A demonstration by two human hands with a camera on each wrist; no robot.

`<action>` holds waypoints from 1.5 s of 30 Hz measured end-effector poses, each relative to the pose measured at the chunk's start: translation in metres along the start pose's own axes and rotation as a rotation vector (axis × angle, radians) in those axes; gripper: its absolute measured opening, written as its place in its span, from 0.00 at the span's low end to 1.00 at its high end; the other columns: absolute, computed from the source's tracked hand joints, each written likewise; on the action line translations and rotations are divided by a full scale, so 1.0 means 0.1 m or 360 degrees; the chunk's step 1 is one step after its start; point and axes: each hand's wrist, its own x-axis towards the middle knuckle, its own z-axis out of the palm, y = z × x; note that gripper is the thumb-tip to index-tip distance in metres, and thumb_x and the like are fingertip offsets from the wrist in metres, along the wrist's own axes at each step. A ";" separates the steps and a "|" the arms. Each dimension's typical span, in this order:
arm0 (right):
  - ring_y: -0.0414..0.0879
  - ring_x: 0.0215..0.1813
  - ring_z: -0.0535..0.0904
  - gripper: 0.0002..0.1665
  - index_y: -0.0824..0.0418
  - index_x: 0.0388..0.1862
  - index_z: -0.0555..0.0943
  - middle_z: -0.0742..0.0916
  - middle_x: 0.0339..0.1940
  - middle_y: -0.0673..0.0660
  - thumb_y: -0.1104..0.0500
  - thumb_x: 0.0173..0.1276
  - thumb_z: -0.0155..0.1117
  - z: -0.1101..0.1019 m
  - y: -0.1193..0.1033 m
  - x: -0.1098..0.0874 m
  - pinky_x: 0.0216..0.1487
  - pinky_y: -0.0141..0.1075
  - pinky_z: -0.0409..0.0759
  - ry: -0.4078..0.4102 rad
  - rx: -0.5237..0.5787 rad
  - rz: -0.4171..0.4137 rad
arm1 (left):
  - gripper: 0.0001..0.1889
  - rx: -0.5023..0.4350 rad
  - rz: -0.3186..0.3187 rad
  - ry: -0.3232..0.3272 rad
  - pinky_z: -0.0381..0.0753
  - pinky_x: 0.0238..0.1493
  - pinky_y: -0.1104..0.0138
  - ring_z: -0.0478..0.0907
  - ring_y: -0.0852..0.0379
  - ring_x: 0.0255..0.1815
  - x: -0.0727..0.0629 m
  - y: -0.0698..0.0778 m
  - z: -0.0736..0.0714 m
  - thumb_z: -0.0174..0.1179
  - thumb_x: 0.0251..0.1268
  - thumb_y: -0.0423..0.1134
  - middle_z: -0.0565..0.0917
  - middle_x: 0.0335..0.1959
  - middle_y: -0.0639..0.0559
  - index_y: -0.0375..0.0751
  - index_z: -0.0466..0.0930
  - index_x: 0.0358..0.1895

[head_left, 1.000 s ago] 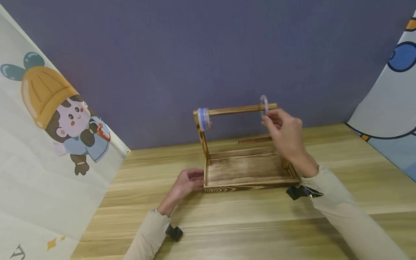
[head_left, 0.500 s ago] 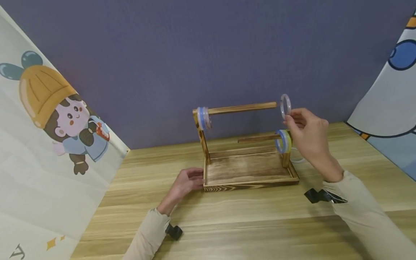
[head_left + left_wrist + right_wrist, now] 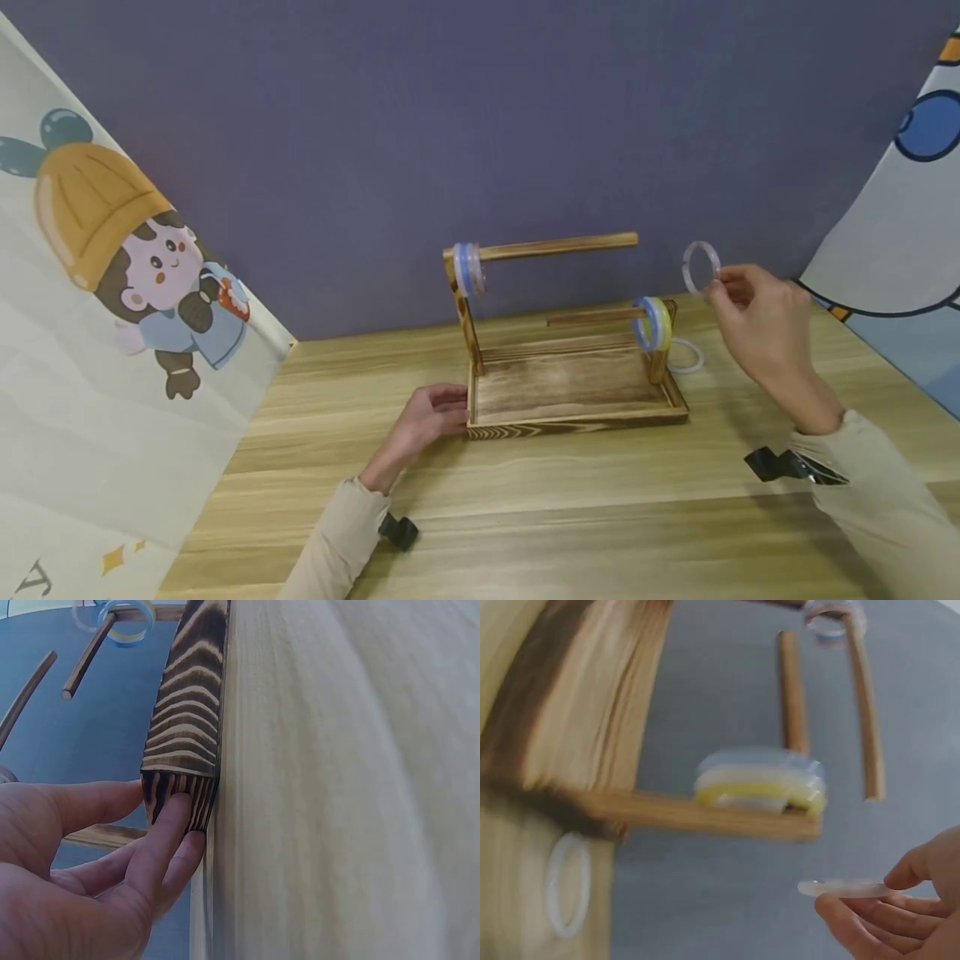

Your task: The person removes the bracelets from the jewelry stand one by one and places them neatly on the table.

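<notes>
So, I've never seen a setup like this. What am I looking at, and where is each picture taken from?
There's no machine handling things here, just a person's two bare hands. The wide view comes from a camera worn on the head; the two closer ones come from cameras on the wrists.

On the table stands a wooden rack with two bars. Pale and blue rings hang on the upper bar; blue, pale and yellow rings hang on the lower bar. A loose ring lies beside the rack.

The right hand pinches a pale ring clear of the bars, while the left hand touches the rack's end.
</notes>
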 end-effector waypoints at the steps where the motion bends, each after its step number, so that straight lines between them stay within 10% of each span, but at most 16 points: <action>1: 0.05 0.31 0.61 0.12 0.74 0.42 0.85 0.88 0.30 0.71 0.65 0.67 0.62 0.00 0.05 -0.01 0.32 0.12 0.62 -0.0007 -0.0027 0.0015 | 0.24 0.0001 -0.0004 0.0000 0.88 0.52 0.59 0.78 0.34 0.56 0.00 0.00 0.00 0.59 0.64 0.20 0.75 0.59 0.24 0.19 0.68 0.64; 18: 0.15 0.19 0.69 0.20 0.80 0.53 0.78 0.87 0.34 0.74 0.63 0.77 0.51 -0.02 0.81 -0.04 0.25 0.20 0.69 -0.0573 -0.0104 0.0340 | 0.24 0.0037 0.0003 0.0053 0.89 0.50 0.59 0.80 0.36 0.54 -0.02 0.00 -0.05 0.60 0.62 0.20 0.77 0.57 0.25 0.19 0.69 0.63; 24: 0.29 0.20 0.81 0.23 0.84 0.54 0.75 0.86 0.33 0.73 0.61 0.79 0.50 -0.01 1.05 -0.11 0.25 0.22 0.82 -0.0732 0.0096 0.0542 | 0.25 0.0067 -0.0017 0.0015 0.87 0.53 0.59 0.79 0.36 0.56 0.00 0.03 -0.05 0.60 0.64 0.22 0.76 0.60 0.27 0.22 0.69 0.64; 32: 0.40 0.25 0.86 0.23 0.90 0.57 0.68 0.86 0.24 0.48 0.67 0.78 0.50 -0.04 1.33 -0.22 0.31 0.34 0.90 -0.0876 0.0531 0.0837 | 0.25 0.0042 -0.0013 -0.0011 0.88 0.52 0.59 0.79 0.35 0.56 0.02 0.01 -0.02 0.60 0.64 0.21 0.75 0.60 0.26 0.21 0.68 0.64; 45: 0.38 0.26 0.86 0.26 0.93 0.58 0.64 0.87 0.26 0.52 0.66 0.78 0.47 -0.02 1.48 -0.30 0.32 0.33 0.90 -0.1037 0.0518 0.0960 | 0.25 0.0014 -0.0008 0.0023 0.88 0.51 0.60 0.81 0.40 0.52 0.01 0.02 -0.01 0.60 0.62 0.20 0.77 0.58 0.27 0.20 0.69 0.63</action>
